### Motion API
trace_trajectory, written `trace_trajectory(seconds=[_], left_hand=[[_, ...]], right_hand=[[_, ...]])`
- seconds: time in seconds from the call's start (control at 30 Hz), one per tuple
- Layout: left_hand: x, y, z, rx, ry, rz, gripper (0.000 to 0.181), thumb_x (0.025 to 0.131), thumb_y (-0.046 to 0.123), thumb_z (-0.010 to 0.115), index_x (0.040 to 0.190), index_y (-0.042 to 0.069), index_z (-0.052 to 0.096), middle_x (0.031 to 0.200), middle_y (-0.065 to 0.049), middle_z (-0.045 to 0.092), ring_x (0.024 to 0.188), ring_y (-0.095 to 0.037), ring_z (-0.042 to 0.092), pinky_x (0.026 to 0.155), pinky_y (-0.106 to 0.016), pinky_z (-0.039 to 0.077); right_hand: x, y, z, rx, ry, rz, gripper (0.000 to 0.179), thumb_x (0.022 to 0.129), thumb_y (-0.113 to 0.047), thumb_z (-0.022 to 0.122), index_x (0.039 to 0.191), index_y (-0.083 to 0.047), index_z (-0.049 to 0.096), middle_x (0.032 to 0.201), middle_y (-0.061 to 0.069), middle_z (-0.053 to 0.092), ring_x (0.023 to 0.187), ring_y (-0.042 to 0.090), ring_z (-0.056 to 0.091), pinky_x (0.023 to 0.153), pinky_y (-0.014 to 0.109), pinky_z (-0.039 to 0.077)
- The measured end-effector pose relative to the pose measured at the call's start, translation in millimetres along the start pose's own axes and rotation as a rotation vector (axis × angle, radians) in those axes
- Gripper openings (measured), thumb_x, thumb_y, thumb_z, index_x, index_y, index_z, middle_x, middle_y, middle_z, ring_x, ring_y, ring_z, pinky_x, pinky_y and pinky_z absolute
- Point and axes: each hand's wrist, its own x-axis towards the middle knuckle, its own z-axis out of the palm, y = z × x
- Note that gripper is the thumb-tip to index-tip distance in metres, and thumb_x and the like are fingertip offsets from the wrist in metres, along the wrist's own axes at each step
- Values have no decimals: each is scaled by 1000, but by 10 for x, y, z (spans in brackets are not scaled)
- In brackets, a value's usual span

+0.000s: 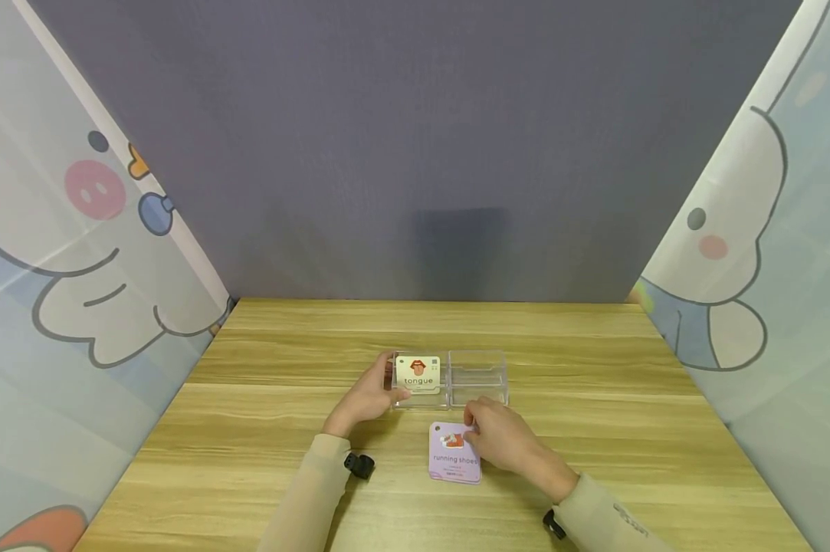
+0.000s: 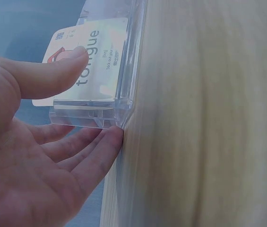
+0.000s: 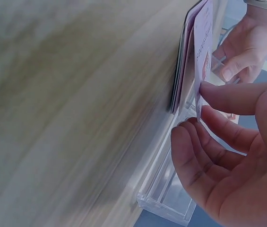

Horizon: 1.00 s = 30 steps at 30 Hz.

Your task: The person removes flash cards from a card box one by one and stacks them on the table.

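A clear plastic card holder [image 1: 477, 395] with two side-by-side sections stands on the table. Its left section holds a pale card [image 1: 423, 371] reading "tongue". My left hand [image 1: 369, 396] grips the holder's left end, the thumb in front over the card and the fingers at the side, as the left wrist view shows. In front of the holder, my right hand [image 1: 503, 434] pinches the right edge of a purple "running shoes" card [image 1: 449, 461] between thumb and finger. The right wrist view shows that card [image 3: 203, 40] tilted up from several more cards [image 3: 182, 66] beneath it.
The wood-grain table [image 1: 249, 429] stretches out around the holder. A dark grey panel [image 1: 415, 138] rises at its back edge, and cartoon-printed sheets [image 1: 49, 253] stand along both sides. A black wrist strap [image 1: 359, 465] sits at my left sleeve.
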Motion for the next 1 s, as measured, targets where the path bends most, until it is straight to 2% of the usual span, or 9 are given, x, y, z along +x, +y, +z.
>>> trace_trajectory(seconds=[0.4,0.67,1.0], left_hand=[[0,-19,10,3,1,1,77,93,12,74,154,1,30,125,-15,57,114,-30,58,99,-50,48],[7,-25,14,-4,-5,-7,78,93,13,74,155,1,28,128,-16,56,118,-32,57,102,-51,47],[9,-24,9,-4,-5,0,78,93,12,74,155,1,28,127,-15,56,118,-32,57,101,-51,47]], right_hand=[[17,1,25,-55,1,-28,16,84,-8,79,83,-9,63,77,-4,53,68,12,48,58,30,44],[22,-1,33,-74,1,-13,24,82,-9,80,77,-13,57,74,-4,47,65,13,45,55,30,40],[63,16,2,-84,35,-21,24,85,-13,77,75,-17,55,72,-6,46,63,11,44,53,28,39]])
